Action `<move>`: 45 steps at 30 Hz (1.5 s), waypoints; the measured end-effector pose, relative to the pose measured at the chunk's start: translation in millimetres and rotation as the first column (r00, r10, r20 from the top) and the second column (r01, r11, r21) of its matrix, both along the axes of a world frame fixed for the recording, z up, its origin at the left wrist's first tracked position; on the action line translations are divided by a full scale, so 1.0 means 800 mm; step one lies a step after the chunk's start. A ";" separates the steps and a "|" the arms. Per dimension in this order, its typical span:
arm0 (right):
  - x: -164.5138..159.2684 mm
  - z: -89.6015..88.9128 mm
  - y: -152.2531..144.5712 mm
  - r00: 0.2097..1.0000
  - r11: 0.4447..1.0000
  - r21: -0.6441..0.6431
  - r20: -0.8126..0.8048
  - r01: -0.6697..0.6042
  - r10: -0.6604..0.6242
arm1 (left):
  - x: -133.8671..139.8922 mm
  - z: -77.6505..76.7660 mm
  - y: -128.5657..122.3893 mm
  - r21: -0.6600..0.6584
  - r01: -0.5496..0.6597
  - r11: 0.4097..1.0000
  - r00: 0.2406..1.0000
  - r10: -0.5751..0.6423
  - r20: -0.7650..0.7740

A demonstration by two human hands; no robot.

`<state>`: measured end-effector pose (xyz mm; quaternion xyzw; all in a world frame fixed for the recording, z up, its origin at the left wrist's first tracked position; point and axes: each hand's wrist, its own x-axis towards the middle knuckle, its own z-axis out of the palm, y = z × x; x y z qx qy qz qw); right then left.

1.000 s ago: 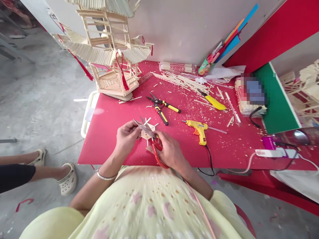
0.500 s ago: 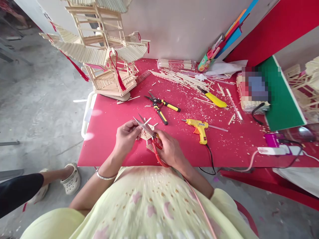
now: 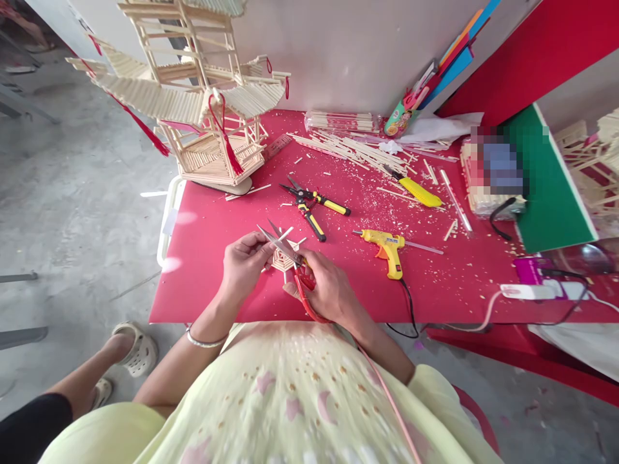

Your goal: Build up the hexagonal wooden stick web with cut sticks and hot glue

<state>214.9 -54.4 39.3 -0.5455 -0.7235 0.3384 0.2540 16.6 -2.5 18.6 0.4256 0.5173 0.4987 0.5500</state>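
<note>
My right hand (image 3: 325,283) is closed round the red handles of a pair of scissors (image 3: 285,248), whose blades are parted and point up and left. Between the blades crosses a short wooden stick (image 3: 285,234). My left hand (image 3: 247,261) pinches at the lower end of that stick, thumb against forefinger, right beside the blade tips. Beneath the scissors lies a small web-shaped piece made of sticks (image 3: 282,261), partly covered by both hands.
Beyond my hands lie black-and-yellow pliers (image 3: 312,203), a yellow glue gun (image 3: 387,248) and a yellow utility knife (image 3: 420,192). Loose sticks (image 3: 353,154) and shavings litter the back. A stick-built pagoda (image 3: 213,154) stands at back left. Someone's foot in a clog (image 3: 140,351) is at lower left.
My hands and the scissors hold almost the same pose. The other person's leg and clogs at lower left have shifted. The view has tilted very slightly.
</note>
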 end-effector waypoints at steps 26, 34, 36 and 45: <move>0.001 -0.019 0.000 0.996 0.997 -0.023 -0.043 0.073 -0.074 | 0.002 0.029 -0.012 0.234 0.178 0.956 0.890 -0.055 -0.453; 0.010 -0.015 0.000 0.995 0.999 0.014 -0.091 0.044 -0.043 | -0.016 0.029 -0.001 0.032 0.331 0.943 0.903 -0.307 -0.301; 0.011 -0.018 -0.002 0.993 0.999 0.016 -0.112 0.043 -0.041 | -0.018 0.030 0.000 -0.008 0.360 0.933 0.910 -0.353 -0.216; 0.024 -0.024 0.002 0.995 0.993 0.107 -0.084 -0.052 0.061 | -0.023 0.039 0.020 -0.209 0.613 0.762 0.772 -0.521 0.365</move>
